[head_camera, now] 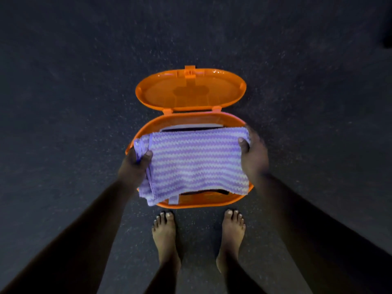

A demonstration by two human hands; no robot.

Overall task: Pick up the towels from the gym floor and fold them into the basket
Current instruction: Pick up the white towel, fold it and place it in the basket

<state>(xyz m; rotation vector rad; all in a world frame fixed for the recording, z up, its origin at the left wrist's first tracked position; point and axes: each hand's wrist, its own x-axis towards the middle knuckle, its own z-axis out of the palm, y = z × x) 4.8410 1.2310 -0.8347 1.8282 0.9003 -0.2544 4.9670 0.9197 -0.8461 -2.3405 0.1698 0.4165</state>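
Note:
A folded purple-and-white striped towel [195, 164] is held flat over the open orange basket [191, 118], covering most of its mouth. My left hand [134, 166] grips the towel's left folded edge, thumb on top. My right hand [253, 155] grips its right edge, thumb on top as well. Under the towel, dark and white folded cloth [191, 127] shows inside the basket at the far side. Whether the striped towel rests on that pile or hangs above it I cannot tell.
The basket's orange lid [191, 90] lies swung open on the far side, hinged to the rim. My bare feet [164, 234] stand just in front of the basket. Dark speckled gym floor [74, 92] surrounds everything.

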